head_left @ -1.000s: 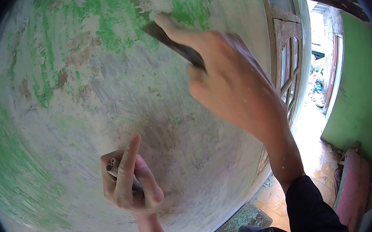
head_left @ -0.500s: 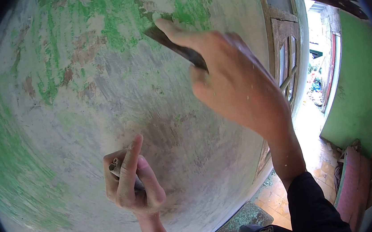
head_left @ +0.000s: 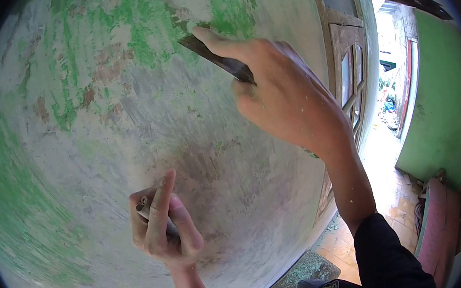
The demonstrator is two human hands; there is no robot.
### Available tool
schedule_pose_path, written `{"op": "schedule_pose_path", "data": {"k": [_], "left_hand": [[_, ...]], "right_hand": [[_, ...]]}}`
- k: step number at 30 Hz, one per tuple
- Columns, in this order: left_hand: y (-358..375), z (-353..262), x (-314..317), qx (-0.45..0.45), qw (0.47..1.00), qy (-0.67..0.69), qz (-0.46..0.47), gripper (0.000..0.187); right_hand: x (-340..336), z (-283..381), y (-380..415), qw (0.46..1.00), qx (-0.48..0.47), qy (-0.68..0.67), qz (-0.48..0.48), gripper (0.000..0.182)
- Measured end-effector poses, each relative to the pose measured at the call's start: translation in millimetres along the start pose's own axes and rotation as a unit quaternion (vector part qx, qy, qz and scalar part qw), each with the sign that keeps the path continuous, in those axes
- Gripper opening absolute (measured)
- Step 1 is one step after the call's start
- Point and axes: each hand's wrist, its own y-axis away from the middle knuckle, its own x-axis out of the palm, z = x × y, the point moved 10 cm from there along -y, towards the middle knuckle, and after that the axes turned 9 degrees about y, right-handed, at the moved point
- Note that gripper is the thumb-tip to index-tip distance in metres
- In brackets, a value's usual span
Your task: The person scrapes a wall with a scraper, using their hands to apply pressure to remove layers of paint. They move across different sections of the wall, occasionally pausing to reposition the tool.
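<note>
My right hand [head_left: 287, 97] grips a dark scraper [head_left: 214, 58], index finger stretched along its blade. The blade's wide end lies against the wall [head_left: 184, 120], at the lower border of a patch of green paint. Around it the wall is scraped to grey and white, with streaks of green and brownish bare spots. Lower down, my left hand [head_left: 166, 222] is closed round a thin greyish rolled tube [head_left: 142, 206], whose open end pokes out between the fingers. The left index finger points upward near the wall, and most of the tube is hidden in the palm.
A wooden-framed door or window [head_left: 352, 71] stands right of the wall, with a bright doorway [head_left: 390, 101] beyond. At my feet is a board [head_left: 304, 275] strewn with green flakes, on a tiled floor [head_left: 338, 257]. A pink panel [head_left: 438, 229] leans at the lower right.
The scraper and right hand have shifted very slightly against the wall. A green flake now shows beneath the right wrist. My left hand keeps its grip and place.
</note>
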Motion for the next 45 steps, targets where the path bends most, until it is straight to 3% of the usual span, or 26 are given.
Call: {"op": "schedule_pose_path", "data": {"k": [3, 5, 8, 12, 14, 15, 17, 21, 23, 24, 26, 30, 32, 33, 35, 36, 38, 42, 45], "left_hand": [[2, -1, -3, 0.002, 1.0, -0.001, 0.0, 0.036], [4, 2, -2, 0.001, 1.0, -0.007, 0.007, 0.036], [4, 1, 1, 0.006, 1.0, -0.006, 0.015, 0.037], [5, 1, 0, 0.004, 1.0, -0.015, 0.007, 0.036], [7, 0, 2, 0.017, 1.0, -0.008, 0.007, 0.036], [6, -1, 3, 0.015, 1.0, -0.006, 0.009, 0.036], [4, -1, 0, 0.003, 1.0, -0.009, -0.005, 0.036], [8, 1, 4, 0.007, 1.0, 0.001, 0.011, 0.036], [5, -2, 2, 0.012, 1.0, -0.011, -0.002, 0.037], [5, -1, 0, 0.012, 1.0, -0.014, -0.004, 0.037], [8, 3, 1, -0.002, 1.0, 0.001, 0.009, 0.037], [7, 3, 1, -0.012, 1.0, -0.011, 0.013, 0.038], [7, 5, 1, -0.02, 1.0, 0.006, 0.009, 0.038], [8, 5, 1, -0.017, 1.0, 0.006, 0.012, 0.038], [8, 1, 2, 0.001, 1.0, -0.014, 0.017, 0.037], [8, 1, 4, -0.002, 1.0, -0.013, 0.02, 0.037], [7, 1, 2, -0.009, 1.0, -0.019, 0.003, 0.037], [11, -1, 3, 0.008, 1.0, -0.019, 0.016, 0.036], [12, -2, -1, -0.005, 1.0, -0.015, 0.011, 0.035]], "right_hand": [[5, -8, -1, 0.995, 0.078, -0.02, 0.05, 0.063], [20, -17, 3, 0.973, 0.153, -0.041, 0.167, 0.063], [9, -12, -2, 0.992, 0.089, -0.041, 0.076, 0.066], [25, -17, 7, 0.987, 0.111, -0.036, 0.11, 0.069], [2, -8, 0, 0.999, 0.025, -0.003, -0.031, 0.072], [0, -7, 0, 0.999, 0.027, -0.001, -0.029, 0.072], [19, -15, 3, 0.989, 0.105, -0.031, 0.103, 0.071], [15, -17, -4, 0.99, 0.096, -0.019, 0.097, 0.069], [7, -13, -4, 0.998, 0.059, -0.017, -0.003, 0.068], [4, -10, -5, 0.998, 0.056, -0.02, -0.003, 0.068], [16, -18, -2, 0.986, 0.118, -0.048, 0.106, 0.066], [4, -11, -12, 0.998, 0.053, -0.007, 0.016, 0.065], [17, -16, -1, 0.983, 0.115, -0.042, 0.134, 0.061], [18, -19, -1, 0.983, 0.119, -0.043, 0.132, 0.061], [7, -17, -8, 0.995, 0.075, -0.045, 0.049, 0.059], [10, -18, -6, 0.995, 0.077, -0.045, 0.052, 0.059], [0, -10, -6, 0.999, 0.03, -0.04, -0.009, 0.042], [2, -17, -19, 0.999, 0.025, -0.045, 0.005, 0.045], [10, -14, -16, 0.998, 0.028, -0.021, 0.045, 0.058]]}}
